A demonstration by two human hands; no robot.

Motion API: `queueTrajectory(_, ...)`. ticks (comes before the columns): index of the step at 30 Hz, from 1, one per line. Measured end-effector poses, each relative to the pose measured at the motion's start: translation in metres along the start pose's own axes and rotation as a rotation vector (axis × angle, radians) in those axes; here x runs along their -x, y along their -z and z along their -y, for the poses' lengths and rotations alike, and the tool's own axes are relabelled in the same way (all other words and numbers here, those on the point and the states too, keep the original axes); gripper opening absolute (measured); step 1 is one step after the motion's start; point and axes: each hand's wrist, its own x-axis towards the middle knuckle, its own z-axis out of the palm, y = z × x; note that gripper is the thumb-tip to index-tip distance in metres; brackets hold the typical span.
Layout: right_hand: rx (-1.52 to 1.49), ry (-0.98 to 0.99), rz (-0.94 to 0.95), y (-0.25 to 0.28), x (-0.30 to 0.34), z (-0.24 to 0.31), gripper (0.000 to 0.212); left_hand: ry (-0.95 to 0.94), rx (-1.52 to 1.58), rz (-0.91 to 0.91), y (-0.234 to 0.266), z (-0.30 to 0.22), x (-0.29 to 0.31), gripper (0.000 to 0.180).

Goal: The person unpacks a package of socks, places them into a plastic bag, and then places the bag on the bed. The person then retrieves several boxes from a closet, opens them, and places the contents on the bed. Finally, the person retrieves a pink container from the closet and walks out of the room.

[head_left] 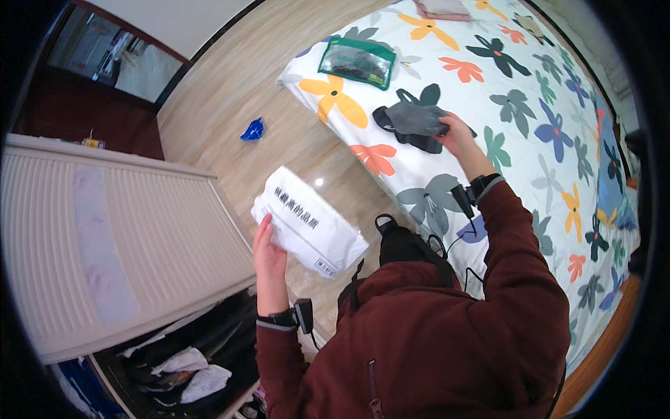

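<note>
My left hand (269, 248) grips a white plastic packet (310, 227) with dark print by its near-left edge, holding it up over the floor beside the bed. Over at the bed, my right hand (460, 136) is closed on the end of a grey sock (415, 120). Under and beside that sock lie darker socks (424, 143), partly covered by it, so I cannot tell how many there are. Farther up the bed, apart from both hands, rests a see-through pouch with green edges (357, 63) and dark contents.
The bed (460, 105) has a white flowered cover. A blue crumpled thing (252, 130) lies on the floor. To my left stands a pale slatted door (160, 237), with an open drawer (244, 349) of dark clothing below. Black cables (447, 246) run by my right arm.
</note>
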Motion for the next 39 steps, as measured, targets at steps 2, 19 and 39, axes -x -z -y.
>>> queueTrajectory(2, 0.653, 0.138, -0.382, 0.013, -0.010, 0.005, 0.044, 0.019, -0.002, 0.024, -0.028, -0.003, -0.009, 0.036)
queueTrajectory(19, 0.719, -0.564, 1.165, -0.190, 0.039, -0.106, 0.037, -0.276, 0.088, -0.173, -0.022, -0.036, -0.060, 0.048)
queueTrajectory(39, 0.824, 0.145, 1.004, -0.447, 0.077, -0.331, 0.022, 0.080, 0.064, -0.290, 0.156, -0.113, -0.070, 0.024)
